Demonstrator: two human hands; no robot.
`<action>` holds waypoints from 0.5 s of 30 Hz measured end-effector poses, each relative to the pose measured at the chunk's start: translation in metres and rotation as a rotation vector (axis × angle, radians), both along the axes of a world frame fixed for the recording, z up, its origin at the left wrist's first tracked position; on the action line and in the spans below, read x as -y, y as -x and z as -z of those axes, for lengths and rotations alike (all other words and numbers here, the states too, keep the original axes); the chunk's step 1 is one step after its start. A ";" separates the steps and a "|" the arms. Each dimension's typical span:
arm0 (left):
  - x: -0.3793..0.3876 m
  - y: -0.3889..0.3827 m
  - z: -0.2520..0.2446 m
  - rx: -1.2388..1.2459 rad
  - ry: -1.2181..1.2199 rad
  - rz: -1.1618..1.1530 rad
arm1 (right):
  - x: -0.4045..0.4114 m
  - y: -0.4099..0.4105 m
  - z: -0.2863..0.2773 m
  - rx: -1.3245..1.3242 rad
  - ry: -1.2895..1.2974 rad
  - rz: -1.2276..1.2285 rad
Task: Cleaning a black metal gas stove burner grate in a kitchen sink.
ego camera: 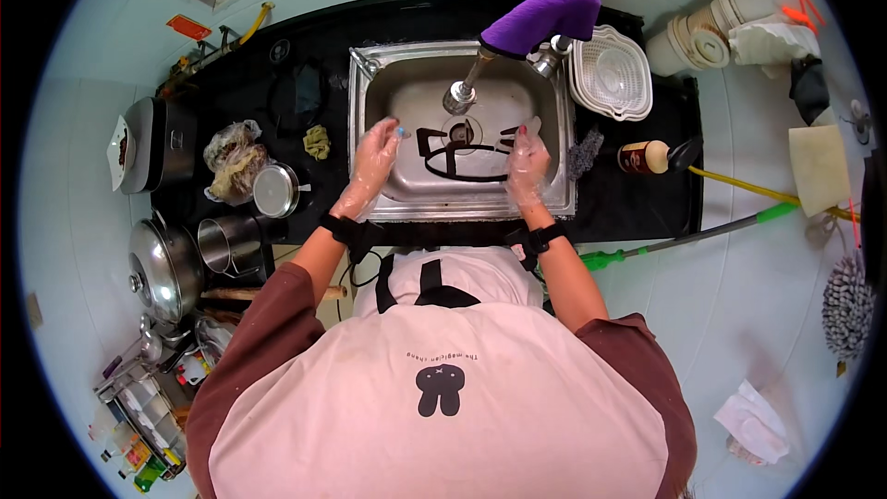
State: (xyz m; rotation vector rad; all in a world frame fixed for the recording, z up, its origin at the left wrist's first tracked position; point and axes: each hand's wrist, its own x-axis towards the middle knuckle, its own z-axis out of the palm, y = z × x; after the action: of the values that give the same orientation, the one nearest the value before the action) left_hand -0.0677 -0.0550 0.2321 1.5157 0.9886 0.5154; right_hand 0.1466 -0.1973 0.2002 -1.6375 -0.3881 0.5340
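A black ring-shaped stove grate [450,166] with prongs is in the stainless steel sink [416,93], over the drain [460,132]. My right hand [529,163], in a clear plastic glove, grips the grate's right side and hides part of it. My left hand [374,163], gloved the same way, is over the sink's left rim, apart from the grate. Its fingers are spread and nothing is clearly held; a small blue spot shows at a fingertip. Above the grate hangs the faucet's metal spout [460,93], its neck wrapped in purple cloth [544,17].
White plastic baskets [611,73], a grey scouring pad [586,152] and a brown-labelled bottle [644,156] stand right of the sink. On the left are a green cloth [317,143], a lidded container [276,190], plastic bags [235,161] and a steel pot [229,244].
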 end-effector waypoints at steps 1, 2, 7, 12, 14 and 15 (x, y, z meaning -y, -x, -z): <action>-0.001 0.005 0.011 0.022 0.208 -0.035 | 0.001 0.003 -0.004 0.003 0.004 -0.007; -0.004 0.022 0.035 0.078 0.509 0.049 | 0.005 0.008 -0.009 -0.044 -0.057 -0.065; 0.020 0.001 -0.011 0.297 1.078 0.005 | 0.012 0.030 -0.038 0.115 -0.217 -0.191; 0.019 -0.012 -0.025 0.195 1.024 -0.341 | -0.005 0.026 0.005 0.097 -0.079 -0.132; 0.022 -0.005 -0.016 0.151 0.999 -0.347 | -0.010 0.030 0.025 -0.083 0.078 -0.106; 0.023 0.005 0.002 0.132 0.948 -0.339 | -0.008 0.033 0.033 -0.123 0.018 -0.123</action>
State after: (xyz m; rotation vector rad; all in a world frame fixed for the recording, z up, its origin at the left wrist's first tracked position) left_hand -0.0732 -0.0782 0.2302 0.4683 1.1575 0.2954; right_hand 0.1137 -0.1888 0.1667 -1.5954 -0.3953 0.7294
